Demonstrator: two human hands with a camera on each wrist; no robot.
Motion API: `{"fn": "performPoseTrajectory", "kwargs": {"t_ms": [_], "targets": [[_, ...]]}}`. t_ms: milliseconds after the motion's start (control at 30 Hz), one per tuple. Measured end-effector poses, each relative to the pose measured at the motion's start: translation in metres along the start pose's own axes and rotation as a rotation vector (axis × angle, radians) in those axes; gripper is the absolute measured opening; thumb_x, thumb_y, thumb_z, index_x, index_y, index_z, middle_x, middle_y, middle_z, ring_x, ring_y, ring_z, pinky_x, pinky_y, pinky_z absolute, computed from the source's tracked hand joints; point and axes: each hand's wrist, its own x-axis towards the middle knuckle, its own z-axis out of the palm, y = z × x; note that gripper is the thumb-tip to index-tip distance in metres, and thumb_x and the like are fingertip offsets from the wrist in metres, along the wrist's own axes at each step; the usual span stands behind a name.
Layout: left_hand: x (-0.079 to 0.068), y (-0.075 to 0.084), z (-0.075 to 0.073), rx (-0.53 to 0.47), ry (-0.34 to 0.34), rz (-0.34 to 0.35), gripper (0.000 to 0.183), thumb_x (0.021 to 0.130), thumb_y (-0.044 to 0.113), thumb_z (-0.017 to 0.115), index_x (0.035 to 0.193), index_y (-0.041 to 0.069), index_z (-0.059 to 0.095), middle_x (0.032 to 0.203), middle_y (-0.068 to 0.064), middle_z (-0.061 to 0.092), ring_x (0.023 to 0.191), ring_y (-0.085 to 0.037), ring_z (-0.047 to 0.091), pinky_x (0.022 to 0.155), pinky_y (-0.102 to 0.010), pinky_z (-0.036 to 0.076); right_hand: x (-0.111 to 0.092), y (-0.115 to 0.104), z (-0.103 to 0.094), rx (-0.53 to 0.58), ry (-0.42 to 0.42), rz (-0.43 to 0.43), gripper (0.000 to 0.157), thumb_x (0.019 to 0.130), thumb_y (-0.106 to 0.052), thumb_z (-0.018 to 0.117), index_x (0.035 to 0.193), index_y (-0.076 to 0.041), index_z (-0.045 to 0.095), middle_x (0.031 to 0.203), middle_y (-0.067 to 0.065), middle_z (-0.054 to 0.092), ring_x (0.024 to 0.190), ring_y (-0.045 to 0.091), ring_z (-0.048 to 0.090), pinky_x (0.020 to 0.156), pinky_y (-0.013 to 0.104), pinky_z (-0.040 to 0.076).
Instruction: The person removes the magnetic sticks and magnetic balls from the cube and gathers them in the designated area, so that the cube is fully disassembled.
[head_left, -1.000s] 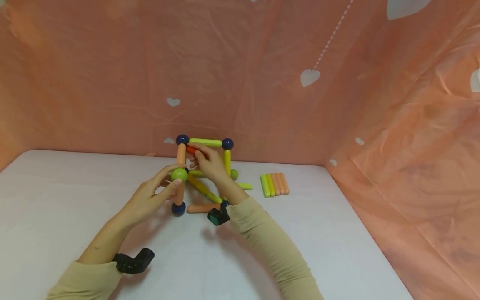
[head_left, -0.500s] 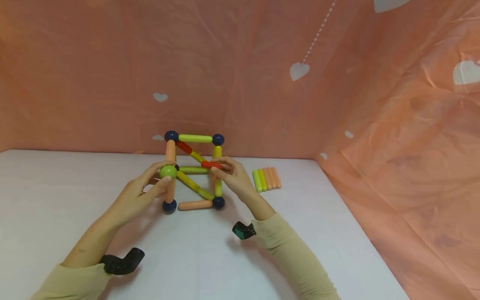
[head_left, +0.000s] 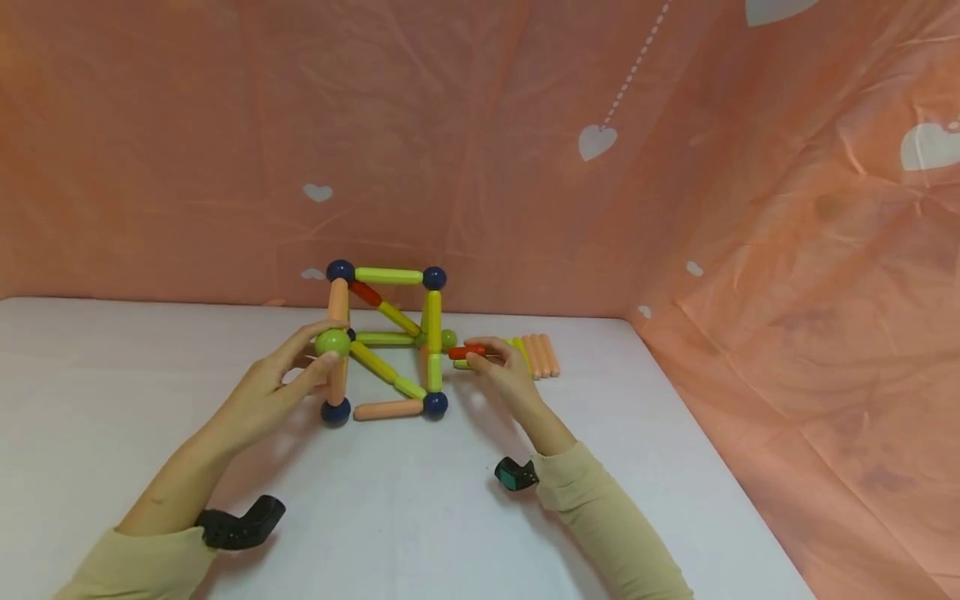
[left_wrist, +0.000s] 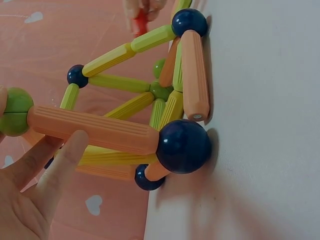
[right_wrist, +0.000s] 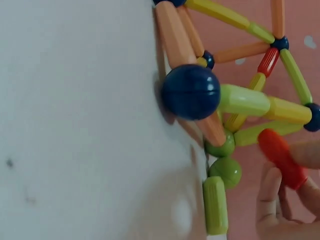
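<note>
A framework of magnetic rods and balls stands on the table, with a dark blue ball [head_left: 341,271] at its top left. My left hand [head_left: 277,379] holds a green ball [head_left: 332,342] at its left side, thumb beside an orange rod [left_wrist: 95,129]. Just right of the framework, my right hand [head_left: 513,379] pinches a short red rod [right_wrist: 282,157], apart from the structure. Another red rod [head_left: 366,292] sits within the framework below the top-left ball. The bottom front orange rod [left_wrist: 196,75] has a free end near the lower-left blue ball [left_wrist: 184,146].
Several loose yellow-green and orange rods [head_left: 542,357] lie side by side behind my right hand. A second green ball [right_wrist: 225,172] and a light green rod [right_wrist: 215,205] lie right of the framework. A pink cloth [head_left: 480,167] hangs behind the table.
My right hand has moved from the framework's upper left to the right and down, carrying the short red rod out past its right side. My left hand stays at the green ball.
</note>
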Motion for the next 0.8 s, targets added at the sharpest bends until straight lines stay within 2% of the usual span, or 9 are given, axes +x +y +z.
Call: {"fn": "performPoseTrajectory", "kwargs": {"t_ms": [133, 233, 333, 500, 633, 800], "targets": [[0.001, 0.0, 0.0, -0.002, 0.004, 0.011, 0.045, 0.102, 0.036, 0.044, 0.146, 0.031, 0.034, 0.121, -0.016, 0.059, 0.115, -0.036, 0.052, 0.085, -0.067, 0.041, -0.001, 0.006, -0.004, -0.061, 0.021, 0.106, 0.029, 0.092, -0.008, 0.06, 0.119, 0.0, 0.064, 0.118, 0.018, 0.063, 0.093, 0.024, 0.063, 0.081, 0.03, 0.053], [0.001, 0.0, 0.0, -0.001, 0.006, 0.012, 0.045, 0.102, 0.036, 0.044, 0.146, 0.03, 0.034, 0.121, -0.016, 0.059, 0.115, -0.036, 0.053, 0.085, -0.066, 0.042, -0.003, 0.005, -0.004, -0.094, 0.022, 0.173, 0.028, 0.092, -0.008, 0.059, 0.119, 0.0, 0.064, 0.119, 0.018, 0.063, 0.079, 0.019, 0.061, 0.07, 0.025, 0.051], [0.001, -0.001, 0.001, -0.005, 0.004, 0.003, 0.045, 0.102, 0.037, 0.044, 0.146, 0.03, 0.034, 0.122, -0.016, 0.059, 0.115, -0.037, 0.052, 0.085, -0.067, 0.041, -0.002, 0.009, -0.004, -0.122, 0.036, 0.216, 0.027, 0.092, -0.008, 0.06, 0.118, 0.0, 0.064, 0.119, 0.017, 0.063, 0.075, 0.014, 0.056, 0.063, 0.021, 0.047], [-0.001, -0.001, 0.003, -0.026, 0.002, -0.017, 0.046, 0.102, 0.038, 0.045, 0.146, 0.03, 0.033, 0.124, -0.017, 0.057, 0.116, -0.037, 0.051, 0.086, -0.069, 0.04, 0.0, 0.019, -0.007, -0.184, 0.079, 0.199, 0.025, 0.092, -0.007, 0.06, 0.115, 0.0, 0.065, 0.117, 0.018, 0.064, 0.075, 0.016, 0.053, 0.058, 0.02, 0.044], [-0.003, -0.001, 0.003, -0.03, 0.001, -0.028, 0.047, 0.101, 0.037, 0.045, 0.146, 0.03, 0.033, 0.125, -0.017, 0.057, 0.117, -0.037, 0.05, 0.086, -0.069, 0.04, -0.001, 0.023, -0.008, -0.204, 0.074, 0.173, 0.026, 0.092, -0.006, 0.059, 0.116, 0.002, 0.064, 0.116, 0.02, 0.063, 0.071, 0.016, 0.053, 0.057, 0.02, 0.045], [-0.004, -0.001, 0.002, -0.025, 0.004, -0.021, 0.046, 0.102, 0.037, 0.044, 0.146, 0.03, 0.033, 0.125, -0.017, 0.057, 0.117, -0.037, 0.051, 0.084, -0.066, 0.042, -0.005, 0.02, -0.008, -0.205, 0.095, 0.154, 0.029, 0.091, -0.007, 0.058, 0.118, -0.002, 0.063, 0.121, 0.02, 0.061, 0.076, 0.018, 0.06, 0.06, 0.022, 0.048]]}}
